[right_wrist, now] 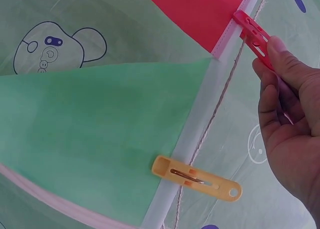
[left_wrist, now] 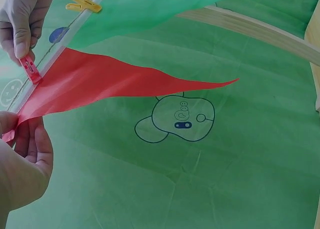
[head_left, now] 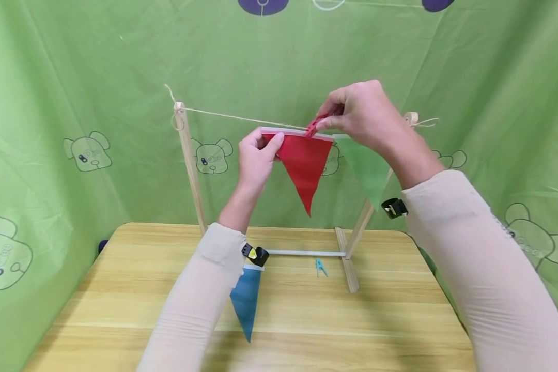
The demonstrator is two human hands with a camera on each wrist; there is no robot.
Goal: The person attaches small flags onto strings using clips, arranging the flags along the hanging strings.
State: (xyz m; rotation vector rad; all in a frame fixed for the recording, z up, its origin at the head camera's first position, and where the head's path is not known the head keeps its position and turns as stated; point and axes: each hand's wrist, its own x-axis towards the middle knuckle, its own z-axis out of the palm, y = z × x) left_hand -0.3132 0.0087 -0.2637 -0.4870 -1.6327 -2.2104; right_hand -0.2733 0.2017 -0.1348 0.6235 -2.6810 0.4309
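Both hands flank the red flag (head_left: pixel 304 163); right hand (head_left: pixel 362 116) pinches red peg (head_left: pixel 314 125).

Red pennant (head_left: pixel 303 163) hanging point-down from string (head_left: pixel 242 118); red clothespin (head_left: pixel 314 125) at top hem.

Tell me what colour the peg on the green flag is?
Yellow. The peg clips the green flag to the string, clearest in the right wrist view.

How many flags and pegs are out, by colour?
Flags: 3, red, green, blue.
Pegs: 3, red in the right hand, yellow, blue.
Total: 6.
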